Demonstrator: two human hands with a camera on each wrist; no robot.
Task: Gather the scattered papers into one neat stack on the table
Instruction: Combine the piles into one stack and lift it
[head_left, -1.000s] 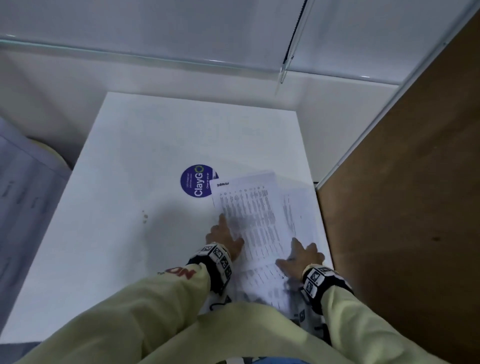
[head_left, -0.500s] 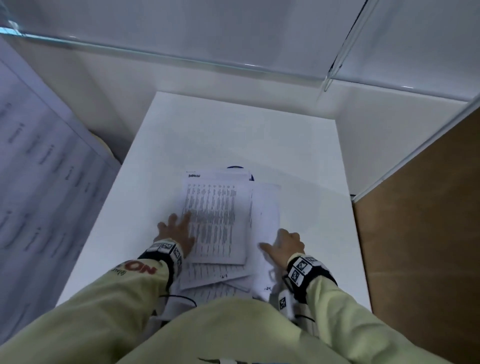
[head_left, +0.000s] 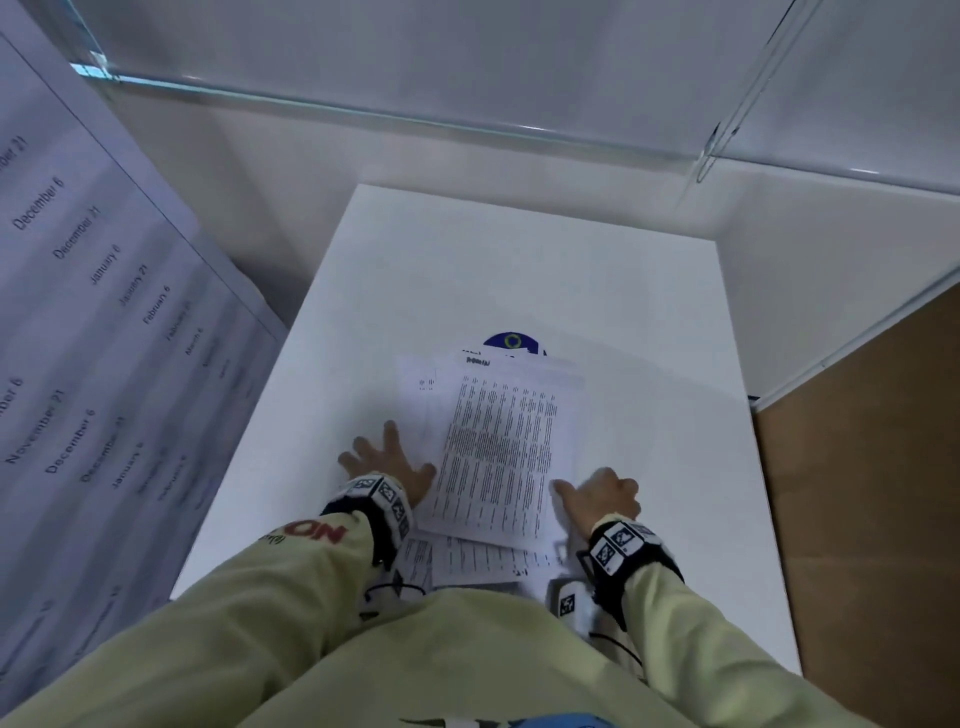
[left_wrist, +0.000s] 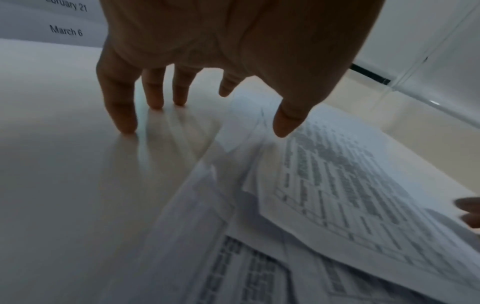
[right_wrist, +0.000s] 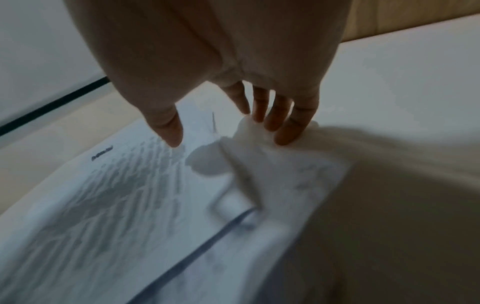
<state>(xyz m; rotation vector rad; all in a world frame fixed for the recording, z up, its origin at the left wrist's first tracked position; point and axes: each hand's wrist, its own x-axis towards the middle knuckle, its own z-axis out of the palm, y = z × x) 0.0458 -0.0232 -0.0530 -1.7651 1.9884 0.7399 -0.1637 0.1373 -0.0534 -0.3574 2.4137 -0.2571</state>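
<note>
Several printed sheets of paper (head_left: 498, 452) lie in a loose, skewed pile in the middle of the white table (head_left: 519, 270). My left hand (head_left: 387, 460) sits at the pile's left edge with its fingers spread. In the left wrist view the left hand (left_wrist: 221, 119) has its fingertips (left_wrist: 124, 127) on the bare table and its thumb over the papers (left_wrist: 337, 185). My right hand (head_left: 597, 493) is at the pile's right edge. In the right wrist view the right hand (right_wrist: 228, 137) has its fingers (right_wrist: 285, 135) pressing against a buckled sheet edge of the papers (right_wrist: 103, 205), thumb apart.
A round blue sticker (head_left: 511, 341) peeks out from under the pile's far edge. A large sheet printed with dates (head_left: 78, 364) leans at the left. Glass partitions (head_left: 363, 109) stand behind the table, and a brown board (head_left: 872, 493) runs along the right.
The pile has slid left over the blue sticker and its sheets lie closer together. My left hand has come off the top sheet onto the table. My right hand has pushed the right-hand sheets inward.
</note>
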